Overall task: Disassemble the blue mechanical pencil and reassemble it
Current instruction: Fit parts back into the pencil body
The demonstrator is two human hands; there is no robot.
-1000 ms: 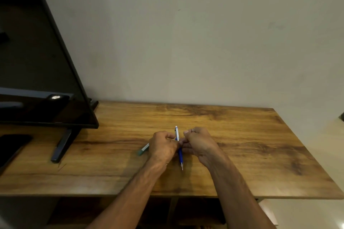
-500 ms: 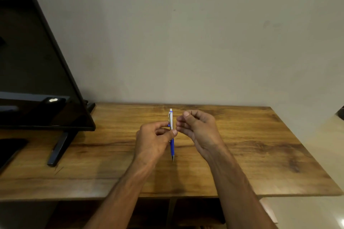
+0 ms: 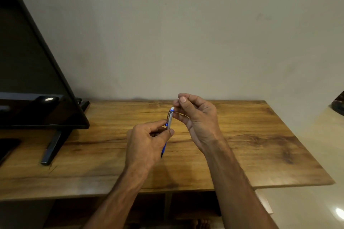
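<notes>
Blue mechanical pencil [image 3: 169,119] gripped in left hand [image 3: 147,143], right hand [image 3: 199,119] fingers [image 3: 181,98] curled beside its top, can't tell if pinching.

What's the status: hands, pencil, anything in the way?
Left hand grips blue mechanical pencil mid-barrel, near upright above table. Right hand curled by its top end; hold unclear. Nothing between them.

A wooden desk [image 3: 242,135] stands against a plain pale wall [image 3: 186,33]. On the desk's left end stands a dark television [image 3: 28,80] on a black foot [image 3: 52,147]. Right of the desk, glossy pale floor [image 3: 316,201] catches light.
</notes>
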